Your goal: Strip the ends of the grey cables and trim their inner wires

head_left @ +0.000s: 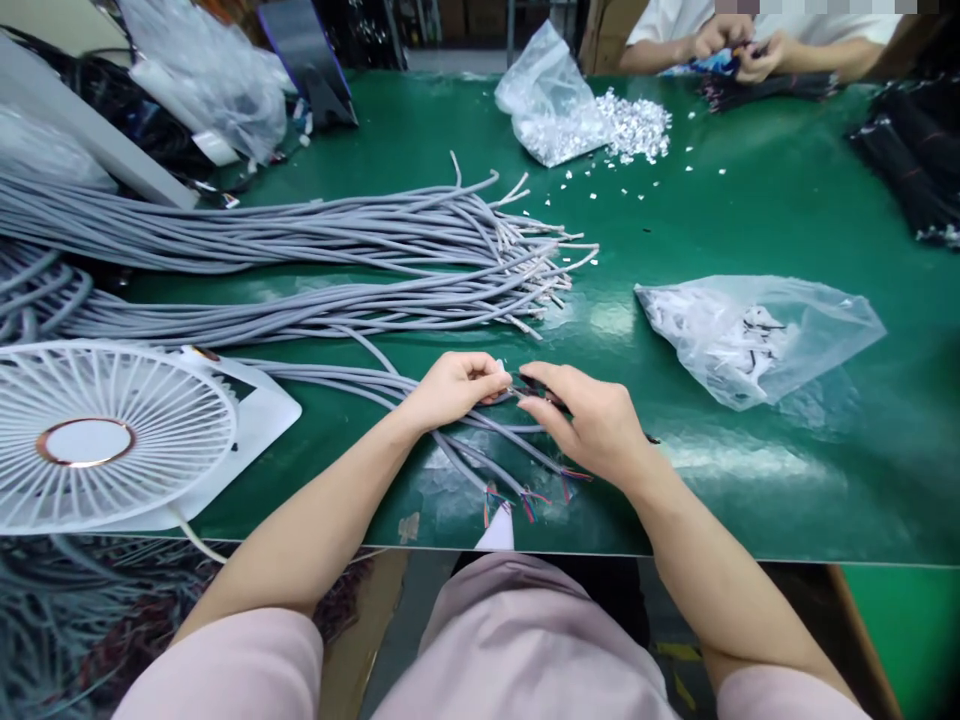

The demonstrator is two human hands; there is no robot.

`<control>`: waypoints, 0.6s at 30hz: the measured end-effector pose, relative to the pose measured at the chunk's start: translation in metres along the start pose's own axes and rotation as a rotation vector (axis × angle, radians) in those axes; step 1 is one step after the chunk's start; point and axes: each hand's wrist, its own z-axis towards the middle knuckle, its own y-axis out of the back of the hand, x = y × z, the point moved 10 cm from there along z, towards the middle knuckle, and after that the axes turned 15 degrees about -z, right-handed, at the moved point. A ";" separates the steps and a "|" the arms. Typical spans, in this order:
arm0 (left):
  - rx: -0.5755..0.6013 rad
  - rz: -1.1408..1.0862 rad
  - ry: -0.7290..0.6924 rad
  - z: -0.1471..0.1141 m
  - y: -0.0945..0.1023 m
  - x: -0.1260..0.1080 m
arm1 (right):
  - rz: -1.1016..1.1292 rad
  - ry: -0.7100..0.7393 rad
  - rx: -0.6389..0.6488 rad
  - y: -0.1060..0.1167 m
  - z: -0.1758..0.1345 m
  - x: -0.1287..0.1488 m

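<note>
The left hand (459, 388) is mostly closed, its thumb and index finger pinching a small white piece (500, 368) over the middle of the worktop (750, 510), near its front edge. The right hand (596, 415) is half curled just beside it, thumb and fingers closed around a slim dark tool (553, 394) whose tip reaches to the left fingertips; whether it touches the white piece is too small to tell. Several grey cables (330, 374) run in from the left and pass beneath the left hand, and some of their ends fan out in front of the hands with thin coloured wires (529, 505) bared. Behind the hands lies a thick bundle (300, 240) of more grey cable, its pale ends pointing right. A clear bag (757, 340) of white parts rests to the right of the right hand, well apart from it, and a white fan (112, 440) stands at the left.
</note>
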 end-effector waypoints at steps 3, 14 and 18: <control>-0.004 -0.003 0.000 0.000 -0.001 -0.002 | -0.158 -0.010 0.101 -0.008 -0.005 0.009; -0.028 0.257 -0.138 -0.002 -0.004 -0.003 | -0.399 -0.066 0.248 -0.022 -0.008 0.000; -0.033 0.367 -0.197 -0.006 -0.008 -0.009 | -0.407 -0.081 0.275 -0.025 -0.008 -0.001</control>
